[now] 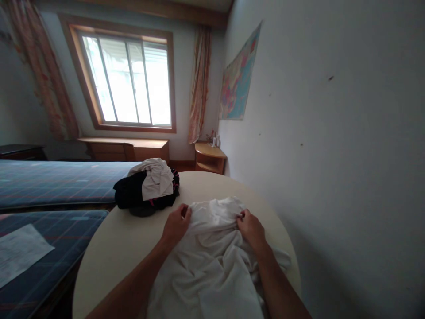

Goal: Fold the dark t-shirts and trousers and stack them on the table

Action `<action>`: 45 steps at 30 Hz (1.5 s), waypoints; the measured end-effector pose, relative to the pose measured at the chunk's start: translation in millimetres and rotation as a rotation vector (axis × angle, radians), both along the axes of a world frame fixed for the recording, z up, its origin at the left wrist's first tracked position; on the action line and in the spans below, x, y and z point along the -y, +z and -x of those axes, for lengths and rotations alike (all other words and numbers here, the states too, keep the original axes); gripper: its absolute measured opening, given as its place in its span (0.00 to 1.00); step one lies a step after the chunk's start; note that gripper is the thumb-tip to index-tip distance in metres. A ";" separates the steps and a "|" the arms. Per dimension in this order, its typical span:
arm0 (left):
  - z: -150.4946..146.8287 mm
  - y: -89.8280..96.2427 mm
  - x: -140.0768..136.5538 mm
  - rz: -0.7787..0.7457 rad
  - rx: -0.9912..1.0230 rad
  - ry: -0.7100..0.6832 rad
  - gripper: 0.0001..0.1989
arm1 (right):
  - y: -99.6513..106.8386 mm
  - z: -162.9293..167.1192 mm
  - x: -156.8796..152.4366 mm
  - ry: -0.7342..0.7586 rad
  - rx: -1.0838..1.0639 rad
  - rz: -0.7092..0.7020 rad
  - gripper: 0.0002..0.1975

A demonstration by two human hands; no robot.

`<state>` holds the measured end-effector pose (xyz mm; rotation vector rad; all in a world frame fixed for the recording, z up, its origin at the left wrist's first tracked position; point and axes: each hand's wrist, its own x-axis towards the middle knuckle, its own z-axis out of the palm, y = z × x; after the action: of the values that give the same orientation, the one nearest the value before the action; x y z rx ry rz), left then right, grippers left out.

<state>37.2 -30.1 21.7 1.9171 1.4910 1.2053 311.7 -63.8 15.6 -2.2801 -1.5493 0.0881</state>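
Note:
A white cloth garment (pixel 219 261) lies rumpled across the round table (pixel 109 252), its near part running out of view at the bottom. At its far left edge my left hand (pixel 176 223) pinches the fabric between thumb and fingers. My right hand (pixel 251 227) grips the same garment at the far right, fingers closed on a fold. Between the two hands the cloth is bunched in creases. Which kind of garment it is, I cannot tell. Left of my left hand sits a pile of black clothes (pixel 131 190) with a white crumpled cloth (pixel 157 179) on top.
Two plaid mattresses (pixel 66 181) lie to the left, and a sheet of paper (pixel 23 252) rests on the nearer one. A white wall (pixel 332 177) stands close on the right. Beyond the table are a corner shelf (pixel 210 151) and a wooden desk (pixel 149 144) under the window.

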 end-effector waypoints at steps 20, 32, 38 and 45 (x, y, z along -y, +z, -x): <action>26.4 -7.0 -14.1 -0.044 -0.294 0.002 0.18 | -23.7 2.0 -10.8 0.521 -0.428 -0.144 0.28; 47.2 4.6 -29.9 -0.417 -0.193 0.417 0.21 | -36.3 -5.4 -14.1 0.175 0.001 0.174 0.38; -4.1 -36.6 6.0 -0.106 -0.491 -0.085 0.28 | -35.4 -8.7 -20.6 0.139 -0.016 0.235 0.39; -5.3 -49.0 2.0 0.125 -0.701 -0.243 0.35 | -14.7 -33.0 -43.7 0.228 -0.072 0.443 0.47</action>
<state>42.5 -32.1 -27.3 2.4764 1.5217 0.3211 344.7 -20.2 1.0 -2.3674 -1.8946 0.6252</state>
